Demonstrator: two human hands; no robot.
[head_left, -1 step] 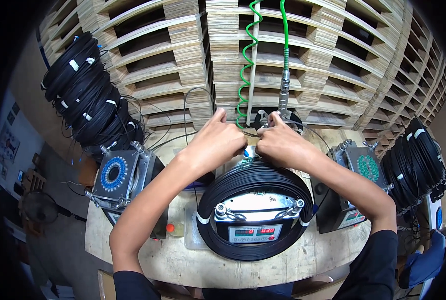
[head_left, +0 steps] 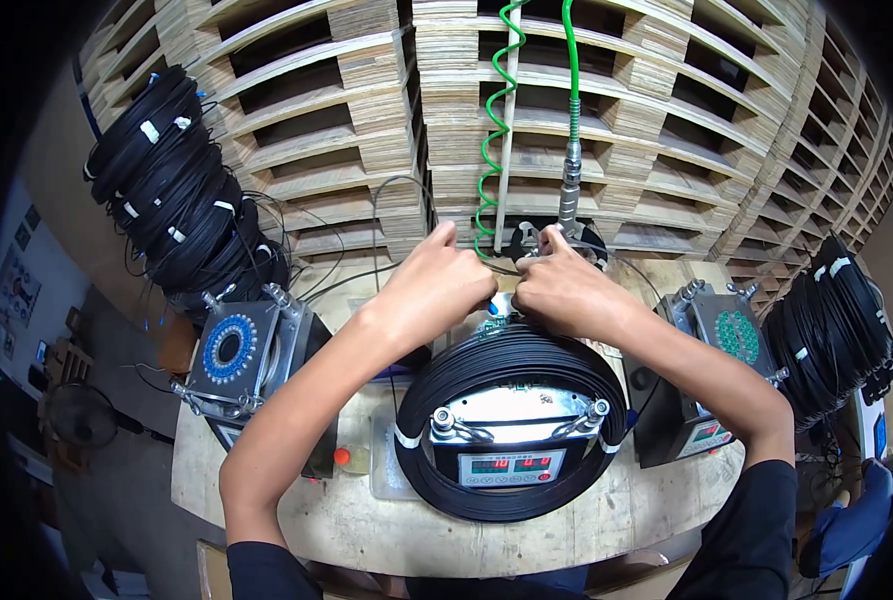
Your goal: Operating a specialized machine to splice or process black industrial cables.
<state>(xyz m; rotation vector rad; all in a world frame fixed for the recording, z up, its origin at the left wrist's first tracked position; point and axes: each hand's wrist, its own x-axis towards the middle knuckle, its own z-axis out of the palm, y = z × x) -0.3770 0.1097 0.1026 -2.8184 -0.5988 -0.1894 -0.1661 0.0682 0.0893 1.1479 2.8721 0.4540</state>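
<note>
Both my hands are closed, close together above the far side of the middle machine (head_left: 512, 403). This machine has a steel clamp plate and a lit red digital display. A coil of black cable (head_left: 507, 510) hangs around it, tied with white bands. My left hand (head_left: 443, 275) has its fingers curled inward, and a small blue tip (head_left: 493, 308) shows just below them. My right hand (head_left: 565, 286) is curled at the far edge of the coil, its knuckles toward me. What either hand grips is hidden beneath the fingers.
Similar machines stand at left, with a ring of blue connectors (head_left: 230, 349), and at right, with green ones (head_left: 737, 336). Black cable coils are stacked at left (head_left: 172, 190) and right (head_left: 829, 330). A green air hose (head_left: 573, 60) hangs before wooden pallets (head_left: 657, 100). A red-capped bottle (head_left: 355, 460) stands nearby.
The digits on the middle machine's display have changed. My left hand has shifted very slightly; my right hand stays in place.
</note>
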